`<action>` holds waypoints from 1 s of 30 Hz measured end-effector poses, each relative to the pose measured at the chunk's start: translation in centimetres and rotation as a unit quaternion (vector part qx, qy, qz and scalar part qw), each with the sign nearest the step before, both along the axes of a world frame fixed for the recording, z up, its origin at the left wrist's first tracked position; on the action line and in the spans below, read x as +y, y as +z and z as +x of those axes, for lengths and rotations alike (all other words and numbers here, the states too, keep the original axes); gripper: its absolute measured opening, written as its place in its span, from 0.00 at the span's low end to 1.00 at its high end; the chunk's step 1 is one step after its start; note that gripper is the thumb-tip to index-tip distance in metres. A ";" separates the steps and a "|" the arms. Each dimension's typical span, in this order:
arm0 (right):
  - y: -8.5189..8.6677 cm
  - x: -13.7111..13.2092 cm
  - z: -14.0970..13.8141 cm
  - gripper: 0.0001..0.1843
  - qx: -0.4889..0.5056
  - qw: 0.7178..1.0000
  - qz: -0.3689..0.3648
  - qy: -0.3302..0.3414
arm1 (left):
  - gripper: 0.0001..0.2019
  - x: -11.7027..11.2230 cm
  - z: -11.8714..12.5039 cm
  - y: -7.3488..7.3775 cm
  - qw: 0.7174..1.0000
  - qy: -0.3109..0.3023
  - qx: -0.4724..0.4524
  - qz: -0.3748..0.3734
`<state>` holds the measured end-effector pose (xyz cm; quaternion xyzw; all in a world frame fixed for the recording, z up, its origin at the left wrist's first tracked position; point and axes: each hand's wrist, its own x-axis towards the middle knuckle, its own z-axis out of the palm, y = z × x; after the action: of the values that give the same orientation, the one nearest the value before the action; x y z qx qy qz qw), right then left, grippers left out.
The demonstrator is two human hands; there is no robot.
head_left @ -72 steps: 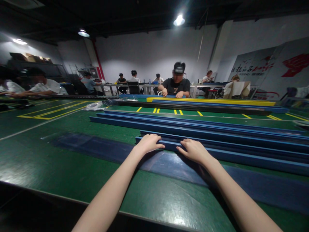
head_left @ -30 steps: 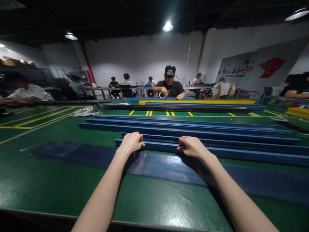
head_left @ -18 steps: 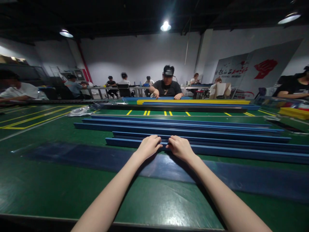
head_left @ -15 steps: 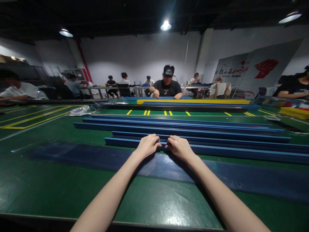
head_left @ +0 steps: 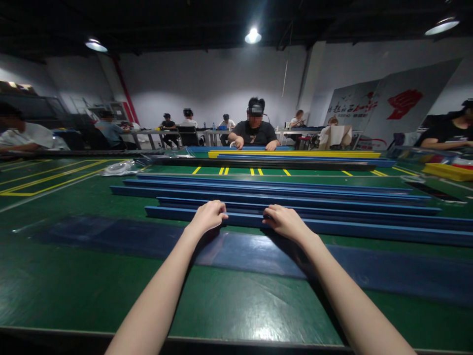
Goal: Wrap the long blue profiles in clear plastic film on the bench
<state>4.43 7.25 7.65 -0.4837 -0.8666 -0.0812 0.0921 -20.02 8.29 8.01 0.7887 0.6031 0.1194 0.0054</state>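
Note:
A long blue channel strip [head_left: 244, 220] lies crosswise on the green table in front of me, its near wall facing me. My left hand [head_left: 209, 215] has its fingers curled over that near wall, with the thumb on my side. Farther right along the same wall, my right hand [head_left: 284, 223] is closed on it with bent fingers. The fingertips are partly hidden behind the wall. Between my hands a short stretch of the channel shows bare. Nearer to me, under my wrists, lies a flat, glossy, see-through plastic sleeve [head_left: 251, 254], bluish in colour.
More blue channel strips [head_left: 273, 195] lie parallel just beyond. Farther back are a black strip [head_left: 266, 163] and a yellow strip [head_left: 295, 154]. A co-worker [head_left: 254, 130] sits opposite. Clear plastic wrap [head_left: 120, 168] lies at the left, a yellow tray [head_left: 449, 171] at the right.
My hands have moved apart, the left one leftward and the right one slightly rightward. The near blue channel has shifted left.

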 end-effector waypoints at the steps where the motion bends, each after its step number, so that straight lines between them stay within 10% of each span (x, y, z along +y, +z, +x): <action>1: 0.0 0.1 0.3 0.09 0.007 1.000 0.001 -0.005 | 0.05 0.2 -0.7 -0.1 1.000 0.009 -0.005 -0.002; 12: -0.6 0.5 2.4 0.12 0.014 0.997 0.057 -0.048 | 0.08 -0.1 -2.9 0.2 0.998 0.036 0.041 0.017; 30: -1.5 0.1 -1.1 0.12 -0.007 0.992 0.123 0.022 | 0.05 -0.6 2.7 -1.2 0.989 -0.107 0.003 0.103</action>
<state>3.33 7.36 6.16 -0.4490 -0.8609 -0.1889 0.1467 -17.34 7.71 6.79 0.8454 0.4999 0.1770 -0.0646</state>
